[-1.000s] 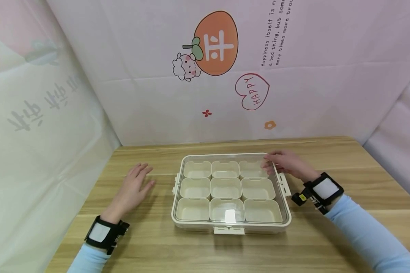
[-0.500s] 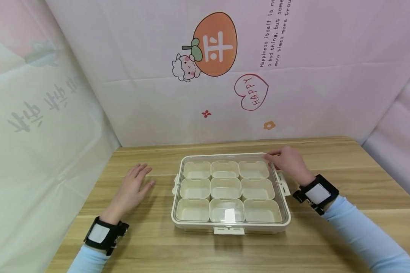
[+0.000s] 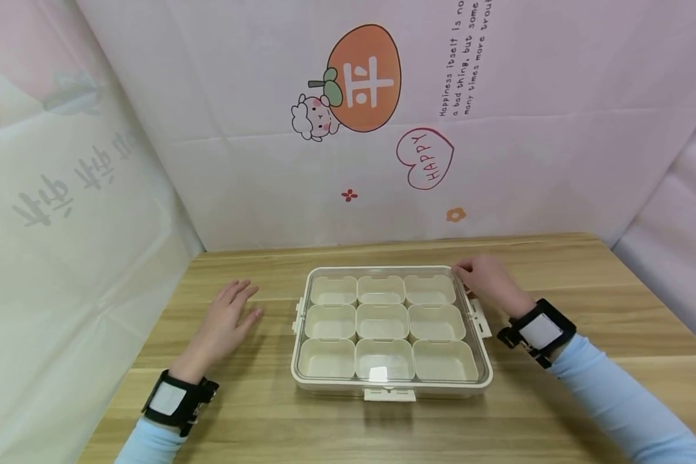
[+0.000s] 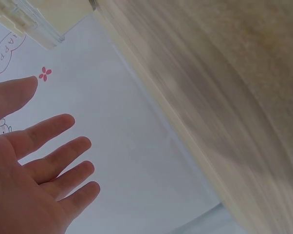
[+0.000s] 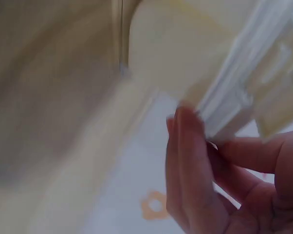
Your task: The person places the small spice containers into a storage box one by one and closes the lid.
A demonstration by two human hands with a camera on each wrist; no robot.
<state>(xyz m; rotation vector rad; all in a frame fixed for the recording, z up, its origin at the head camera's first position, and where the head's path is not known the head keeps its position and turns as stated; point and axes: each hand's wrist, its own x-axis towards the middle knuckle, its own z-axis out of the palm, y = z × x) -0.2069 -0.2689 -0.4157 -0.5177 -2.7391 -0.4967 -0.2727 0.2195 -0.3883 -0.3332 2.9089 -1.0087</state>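
A cream storage box (image 3: 319,389) with a clear, white-rimmed lid (image 3: 377,269) lies on the wooden table. Through the lid show several small cream bins (image 3: 383,322) in rows. At its back right corner, my right hand (image 3: 490,281) pinches the lid's rim between thumb and fingers; the right wrist view shows the fingers (image 5: 190,156) against the edge, close to a latch. My left hand (image 3: 223,322) is held to the left of the box, apart from it, with fingers spread and nothing in them. In the left wrist view its palm (image 4: 20,190) faces the camera.
Latches stick out at the box's right side (image 3: 480,319), front (image 3: 390,395) and left side. Behind the table (image 3: 255,412) hangs a white printed cloth (image 3: 255,180); another cloth (image 3: 64,277) closes off the left. Both wrists wear black camera straps.
My right hand's fingers have drawn back from over the lid's surface and closed on its back right corner. The left hand stays put. The head view has tilted slightly.
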